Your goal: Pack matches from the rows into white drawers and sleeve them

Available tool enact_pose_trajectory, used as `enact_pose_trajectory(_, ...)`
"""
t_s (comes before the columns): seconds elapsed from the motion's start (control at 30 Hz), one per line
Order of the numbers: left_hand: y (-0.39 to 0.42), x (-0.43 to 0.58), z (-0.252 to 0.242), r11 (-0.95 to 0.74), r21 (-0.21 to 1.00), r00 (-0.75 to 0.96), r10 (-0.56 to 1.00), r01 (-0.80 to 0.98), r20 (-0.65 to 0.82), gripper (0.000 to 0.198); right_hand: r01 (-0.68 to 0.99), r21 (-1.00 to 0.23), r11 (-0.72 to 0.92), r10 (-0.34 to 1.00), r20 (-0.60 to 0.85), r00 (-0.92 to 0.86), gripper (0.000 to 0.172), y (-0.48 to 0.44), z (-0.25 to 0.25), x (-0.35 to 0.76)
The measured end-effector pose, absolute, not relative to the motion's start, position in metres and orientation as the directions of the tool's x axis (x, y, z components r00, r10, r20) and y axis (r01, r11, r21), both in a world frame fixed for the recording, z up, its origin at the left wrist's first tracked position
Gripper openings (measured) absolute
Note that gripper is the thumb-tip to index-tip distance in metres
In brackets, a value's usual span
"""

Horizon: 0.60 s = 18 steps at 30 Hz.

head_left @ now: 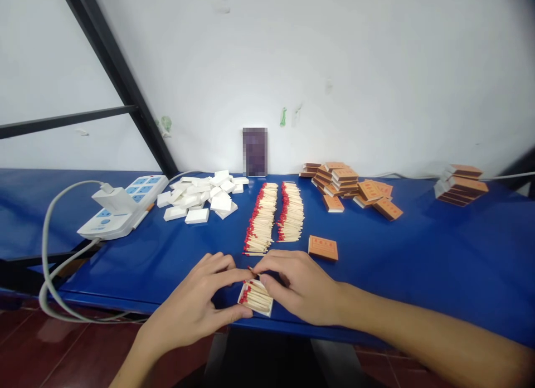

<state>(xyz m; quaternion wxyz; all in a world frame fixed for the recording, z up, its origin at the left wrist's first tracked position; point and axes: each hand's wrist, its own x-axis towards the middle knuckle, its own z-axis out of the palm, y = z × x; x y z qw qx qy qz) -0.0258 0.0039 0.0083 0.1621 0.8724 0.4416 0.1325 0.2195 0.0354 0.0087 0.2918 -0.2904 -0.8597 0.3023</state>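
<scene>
At the table's front edge, a white matchbox tray [266,313] lies full of red-tipped matches [256,296]. My left hand [204,296] grips it from the left, thumb on the near corner and index finger along the far side. Over the tray's far right side, my right hand [307,287] pinches a matchstick [251,270] between thumb and index finger; its red tip points left, and the fingers partly hide it. Just beyond are two long rows of matches, a left row [262,218] and a right row [291,212], heads to the left.
White trays [198,215] are heaped at back left, near a power strip [125,212] with a plug and cable. Orange matchboxes [345,179] pile up at back right, with another stack [462,184] farther right. One matchbox [323,247] lies beyond my right hand. A pixelated dark rectangle [254,152] leans against the wall.
</scene>
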Motion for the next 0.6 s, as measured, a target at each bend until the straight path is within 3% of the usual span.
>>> enact_pose_trajectory(0.6,0.0037,-0.0229,0.0064,-0.498,0.39,0.531,0.847,0.775,0.027,0.047,0.344,-0.744,0.573,0.767,0.337,-0.546,0.021,0.0376,0.0011,0.214)
